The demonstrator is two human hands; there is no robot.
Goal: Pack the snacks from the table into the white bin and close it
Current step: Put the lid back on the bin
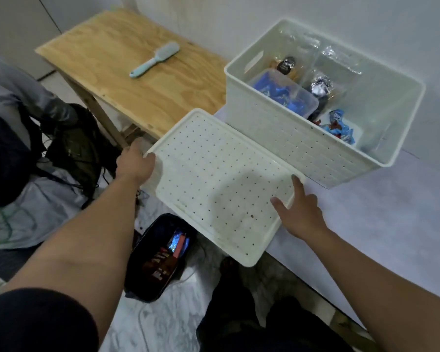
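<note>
Head view: lid (214, 179) overhangs the bench's (366, 237) near edge, lengthwise alongside the white bin (315, 153). Left hand (135, 163) grips it; right hand (302, 217) touches it, fingers straight.

Plain white walls (239, 11) stand behind; a plywood table (117, 80) at left bears a pale blue hairbrush (155, 59); a white table (379, 237) adjoins it; the marbled grey-white floor (163, 323) holds an open black bag (148, 280).

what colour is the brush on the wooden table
Light blue, almost teal; the brush shows clearly in the head view, lying on the wooden table.
</note>
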